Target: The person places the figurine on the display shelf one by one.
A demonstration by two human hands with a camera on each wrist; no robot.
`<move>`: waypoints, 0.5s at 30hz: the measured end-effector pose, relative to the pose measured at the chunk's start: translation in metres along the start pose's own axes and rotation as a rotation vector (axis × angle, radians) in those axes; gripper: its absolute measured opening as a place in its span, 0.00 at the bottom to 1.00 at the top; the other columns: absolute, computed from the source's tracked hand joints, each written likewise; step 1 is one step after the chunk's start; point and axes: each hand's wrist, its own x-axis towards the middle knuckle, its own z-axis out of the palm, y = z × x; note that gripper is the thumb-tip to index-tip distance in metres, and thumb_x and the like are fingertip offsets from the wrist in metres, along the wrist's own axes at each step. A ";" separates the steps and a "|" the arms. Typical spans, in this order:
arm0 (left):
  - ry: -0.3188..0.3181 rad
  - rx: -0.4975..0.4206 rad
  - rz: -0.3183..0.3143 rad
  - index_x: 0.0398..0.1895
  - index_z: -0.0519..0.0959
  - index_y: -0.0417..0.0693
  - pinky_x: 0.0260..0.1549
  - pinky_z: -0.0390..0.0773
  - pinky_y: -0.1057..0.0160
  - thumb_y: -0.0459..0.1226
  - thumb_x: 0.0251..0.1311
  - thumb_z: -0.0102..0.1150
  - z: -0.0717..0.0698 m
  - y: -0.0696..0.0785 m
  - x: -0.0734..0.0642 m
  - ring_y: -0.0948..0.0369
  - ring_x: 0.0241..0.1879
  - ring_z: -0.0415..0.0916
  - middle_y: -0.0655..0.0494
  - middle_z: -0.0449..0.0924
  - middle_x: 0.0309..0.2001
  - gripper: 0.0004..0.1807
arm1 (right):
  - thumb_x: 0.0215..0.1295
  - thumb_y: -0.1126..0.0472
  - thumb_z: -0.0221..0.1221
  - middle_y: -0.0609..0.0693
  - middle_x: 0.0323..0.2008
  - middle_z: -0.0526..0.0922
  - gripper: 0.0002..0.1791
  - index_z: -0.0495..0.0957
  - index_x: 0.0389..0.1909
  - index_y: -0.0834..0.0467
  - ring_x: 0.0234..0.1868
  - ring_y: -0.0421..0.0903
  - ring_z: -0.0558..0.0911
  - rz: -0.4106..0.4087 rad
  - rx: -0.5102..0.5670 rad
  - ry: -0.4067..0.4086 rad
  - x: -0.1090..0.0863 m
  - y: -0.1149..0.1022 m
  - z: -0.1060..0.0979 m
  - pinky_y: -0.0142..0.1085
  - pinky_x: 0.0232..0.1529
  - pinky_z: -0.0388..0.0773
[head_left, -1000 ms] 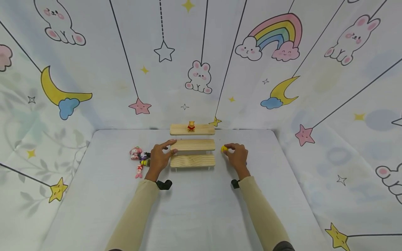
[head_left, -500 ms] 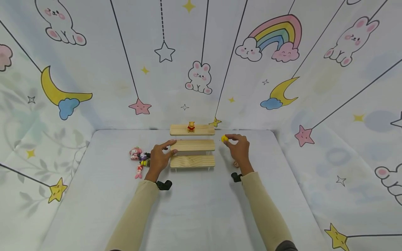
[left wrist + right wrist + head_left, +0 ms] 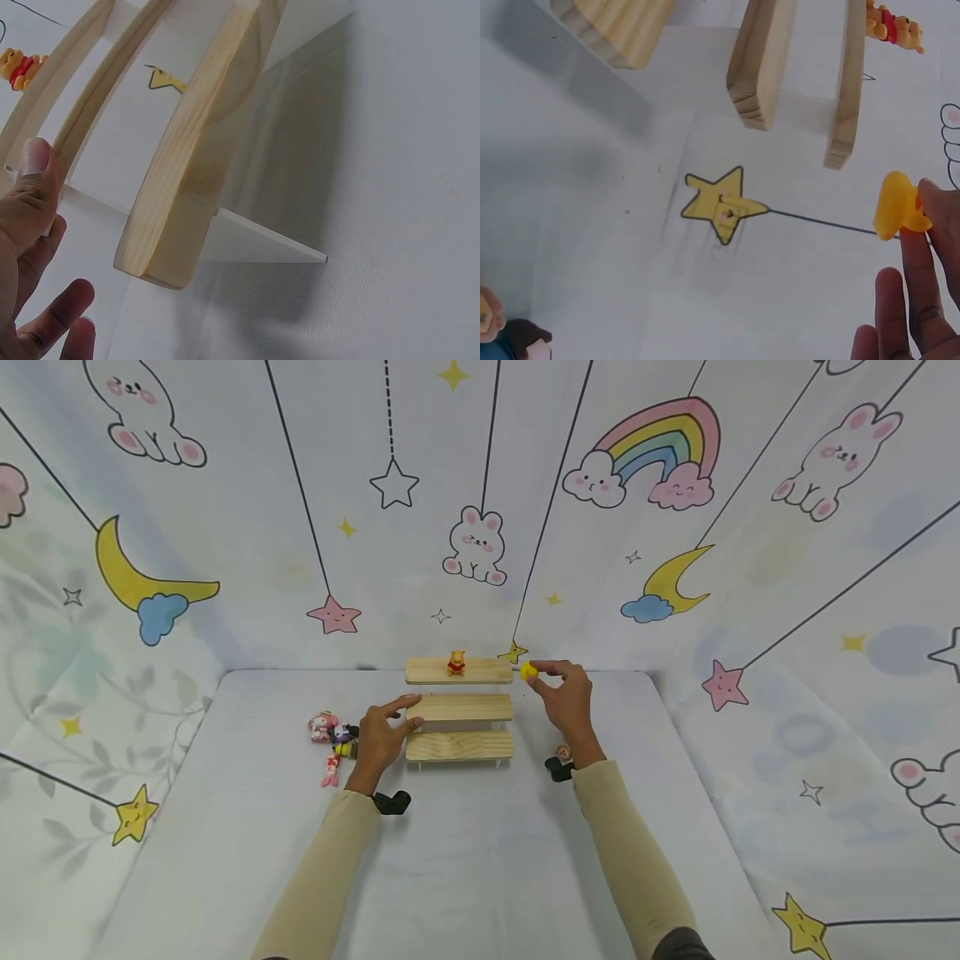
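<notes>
A stepped display stand with three wooden boards stands ahead of me. My left hand [image 3: 384, 739] holds the left end of the middle board [image 3: 465, 707], thumb on its front edge in the left wrist view. Between thumb and index finger, my right hand [image 3: 567, 700] pinches a small yellow toy figure [image 3: 895, 206], rounded with a bit of orange, partly hidden by the fingertips. It is held up beside the right end of the top board [image 3: 483, 671]. A bear figure [image 3: 457, 663] in a red shirt sits on that top board. The lowest board [image 3: 460, 745] carries nothing.
Several small figures lie left of the stand, among them a pink one [image 3: 323, 727] and a red-and-pink one [image 3: 331, 770]. A small brown figure [image 3: 563, 751] is near my right wrist. A patterned cloth backdrop [image 3: 405, 560] rises behind the white table surface [image 3: 480, 860].
My right hand has lifted the yellow toy figure away from me, then leftward to the top board's end. The brown figure has come into view. My left hand has kept its place.
</notes>
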 end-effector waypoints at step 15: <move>-0.004 -0.019 0.005 0.65 0.85 0.65 0.58 0.76 0.41 0.46 0.64 0.73 0.000 -0.003 0.001 0.46 0.60 0.77 0.57 0.83 0.68 0.24 | 0.69 0.60 0.72 0.54 0.53 0.87 0.15 0.90 0.54 0.53 0.59 0.60 0.78 -0.033 0.090 -0.076 0.010 -0.026 0.020 0.56 0.69 0.68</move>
